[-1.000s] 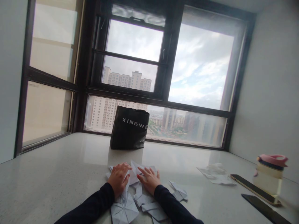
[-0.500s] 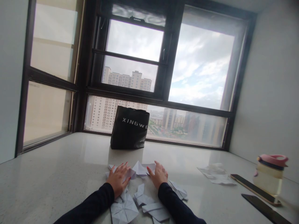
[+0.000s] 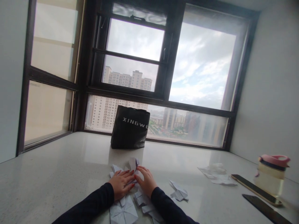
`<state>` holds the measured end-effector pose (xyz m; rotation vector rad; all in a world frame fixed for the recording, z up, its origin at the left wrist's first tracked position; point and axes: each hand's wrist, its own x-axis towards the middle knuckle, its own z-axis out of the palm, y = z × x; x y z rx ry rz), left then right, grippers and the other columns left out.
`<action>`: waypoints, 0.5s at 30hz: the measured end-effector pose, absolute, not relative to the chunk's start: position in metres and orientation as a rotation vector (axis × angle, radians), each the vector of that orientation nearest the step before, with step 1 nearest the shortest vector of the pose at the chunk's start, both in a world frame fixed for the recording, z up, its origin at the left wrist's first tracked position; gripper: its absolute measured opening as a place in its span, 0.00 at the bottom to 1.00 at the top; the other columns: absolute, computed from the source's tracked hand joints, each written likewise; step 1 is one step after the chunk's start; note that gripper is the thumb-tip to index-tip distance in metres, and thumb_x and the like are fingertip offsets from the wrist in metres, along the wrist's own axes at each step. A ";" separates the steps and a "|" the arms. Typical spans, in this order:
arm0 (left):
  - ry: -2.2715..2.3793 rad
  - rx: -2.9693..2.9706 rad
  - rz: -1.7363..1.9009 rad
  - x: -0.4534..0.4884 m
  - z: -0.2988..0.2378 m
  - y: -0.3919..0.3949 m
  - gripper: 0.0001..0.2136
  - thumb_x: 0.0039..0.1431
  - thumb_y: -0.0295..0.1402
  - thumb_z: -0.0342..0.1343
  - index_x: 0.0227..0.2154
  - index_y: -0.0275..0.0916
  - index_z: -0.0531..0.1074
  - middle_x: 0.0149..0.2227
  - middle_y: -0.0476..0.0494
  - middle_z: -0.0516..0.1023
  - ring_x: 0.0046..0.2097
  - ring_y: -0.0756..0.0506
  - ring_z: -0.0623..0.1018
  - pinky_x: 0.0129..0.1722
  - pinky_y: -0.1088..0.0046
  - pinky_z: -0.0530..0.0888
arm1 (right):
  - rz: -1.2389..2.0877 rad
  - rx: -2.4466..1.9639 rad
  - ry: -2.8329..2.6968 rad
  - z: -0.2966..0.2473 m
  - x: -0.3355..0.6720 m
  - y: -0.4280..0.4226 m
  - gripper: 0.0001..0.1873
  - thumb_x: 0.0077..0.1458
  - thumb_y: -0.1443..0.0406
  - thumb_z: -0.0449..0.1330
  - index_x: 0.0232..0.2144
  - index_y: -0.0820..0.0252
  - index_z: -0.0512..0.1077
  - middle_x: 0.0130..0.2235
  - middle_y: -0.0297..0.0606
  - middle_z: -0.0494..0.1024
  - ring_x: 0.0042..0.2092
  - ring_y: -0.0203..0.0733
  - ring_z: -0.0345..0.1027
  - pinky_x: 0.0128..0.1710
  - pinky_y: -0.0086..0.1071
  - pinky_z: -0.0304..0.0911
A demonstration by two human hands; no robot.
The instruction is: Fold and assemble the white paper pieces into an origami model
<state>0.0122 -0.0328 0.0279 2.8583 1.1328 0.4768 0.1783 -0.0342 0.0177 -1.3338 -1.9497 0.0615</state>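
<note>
Both my hands rest close together on a white folded paper piece (image 3: 132,164) lying on the pale stone table (image 3: 58,174). My left hand (image 3: 121,184) lies flat with its fingers stretched toward the right, pressing the paper down. Touching it, my right hand (image 3: 144,182) has its fingers curved and the fingertips pinch the paper's raised fold. More folded white paper shapes lie near my sleeves, one (image 3: 123,212) under my left forearm and others (image 3: 146,205) by my right forearm.
A black shopping bag (image 3: 130,127) stands by the window. A small folded paper (image 3: 178,191) and a crumpled white sheet (image 3: 216,174) lie to the right. Two phones (image 3: 255,189) (image 3: 266,208) and a pink-lidded bottle (image 3: 272,174) are at the far right.
My hands were apart on either side of the paper half a second ago. They have come together, and the paper between them is folded up narrower.
</note>
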 end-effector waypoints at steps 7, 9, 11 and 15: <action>1.045 2.841 0.559 0.009 0.027 -0.034 0.17 0.55 0.43 0.38 0.45 0.48 0.62 0.52 0.49 0.61 0.52 0.39 0.60 0.46 0.56 0.58 | 0.139 -1.194 -1.884 0.026 0.178 -0.040 0.15 0.48 0.65 0.51 0.40 0.59 0.68 0.43 0.43 0.68 0.47 0.44 0.59 0.47 0.39 0.52; 1.000 2.856 0.581 0.009 0.026 -0.034 0.17 0.55 0.43 0.38 0.45 0.49 0.62 0.51 0.49 0.62 0.52 0.39 0.60 0.46 0.56 0.58 | 0.233 -1.215 -1.884 0.029 0.178 -0.039 0.14 0.49 0.63 0.51 0.37 0.59 0.70 0.43 0.44 0.68 0.48 0.45 0.57 0.48 0.40 0.51; 0.948 2.878 0.609 0.010 0.025 -0.034 0.16 0.55 0.43 0.39 0.44 0.48 0.63 0.50 0.49 0.64 0.52 0.40 0.61 0.47 0.58 0.58 | 0.368 -1.191 -1.907 0.028 0.179 -0.037 0.14 0.49 0.60 0.51 0.37 0.58 0.71 0.44 0.43 0.67 0.50 0.45 0.55 0.48 0.39 0.51; 0.857 2.914 0.694 0.016 0.020 -0.037 0.16 0.54 0.43 0.40 0.43 0.47 0.64 0.48 0.49 0.66 0.50 0.42 0.63 0.48 0.62 0.58 | 0.477 -1.160 -1.869 0.018 0.181 -0.030 0.18 0.48 0.58 0.52 0.40 0.59 0.68 0.47 0.44 0.64 0.50 0.45 0.56 0.48 0.39 0.52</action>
